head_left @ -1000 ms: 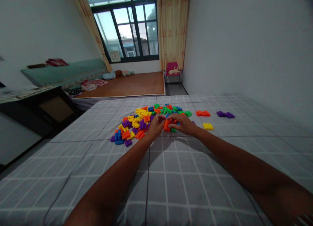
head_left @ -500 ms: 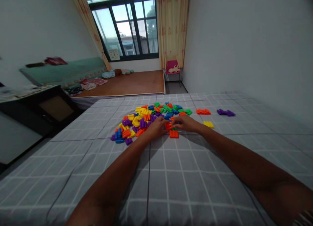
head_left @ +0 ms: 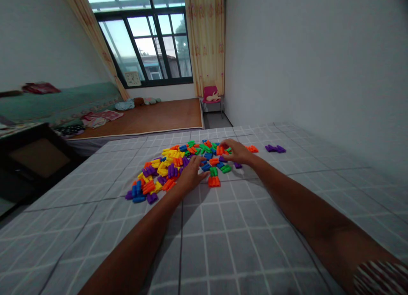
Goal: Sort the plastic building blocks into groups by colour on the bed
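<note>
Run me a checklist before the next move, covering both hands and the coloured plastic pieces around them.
1. Left hand open: ok; thumb and fingers stand apart.
2. Right hand firmly gripping the orange ridged plastic piece at its fingertips: cannot tell; contact is too small to make out.
3. Nearest orange ridged plastic block uncovered: ok; it lies in plain view on the grey checked cloth sheet.
4. Purple bow-shaped plastic pieces apart from the multicoloured plastic pile: ok; they lie off to the right.
5. Every piece in the pile visible: not ok; pieces overlap, and the left hand covers part of it.
</note>
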